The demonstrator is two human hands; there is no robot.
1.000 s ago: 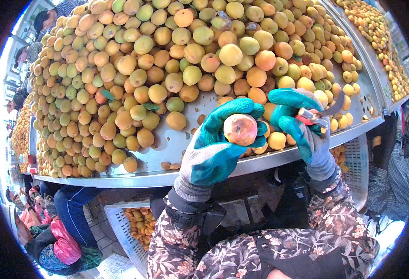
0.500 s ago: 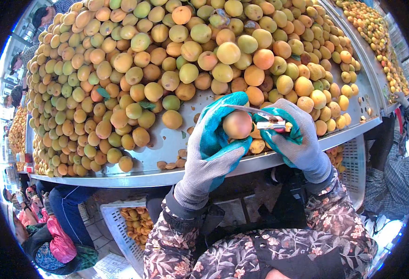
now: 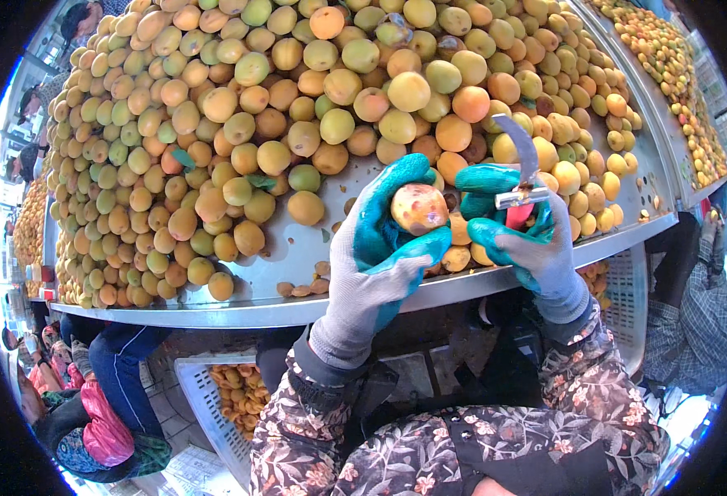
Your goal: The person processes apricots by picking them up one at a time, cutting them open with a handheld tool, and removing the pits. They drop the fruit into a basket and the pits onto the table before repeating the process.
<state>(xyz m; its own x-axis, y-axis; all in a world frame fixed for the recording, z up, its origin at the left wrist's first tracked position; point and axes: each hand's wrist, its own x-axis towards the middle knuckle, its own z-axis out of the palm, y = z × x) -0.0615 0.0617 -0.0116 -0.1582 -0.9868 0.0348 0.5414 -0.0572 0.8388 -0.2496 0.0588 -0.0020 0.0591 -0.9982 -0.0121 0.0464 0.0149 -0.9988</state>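
My left hand (image 3: 362, 269), in a grey glove with teal coating, is closed round a brown-spotted apricot (image 3: 419, 208). To its right my right hand (image 3: 555, 256), gloved alike, grips a small curved knife (image 3: 522, 149). Its blade stands up, tip bending left, apart from the fruit. A metal collar and a bit of red handle show between the fingers. Both hands are over the near edge of a metal table (image 3: 239, 315), in front of a big heap of apricots (image 3: 256, 155). Several loose apricots lie just below and between the hands.
Small brown pieces (image 3: 301, 289) lie on the table left of my left hand. Below the edge stand a white crate (image 3: 206, 388) of orange fruit pieces and another white crate (image 3: 628, 289). People sit at both sides; another apricot heap (image 3: 669, 83) is at far right.
The knife blade has swung from lying leftward over the apricot to standing upright, clear of it. My right hand has shifted slightly right. The apricot now shows its spotted side.
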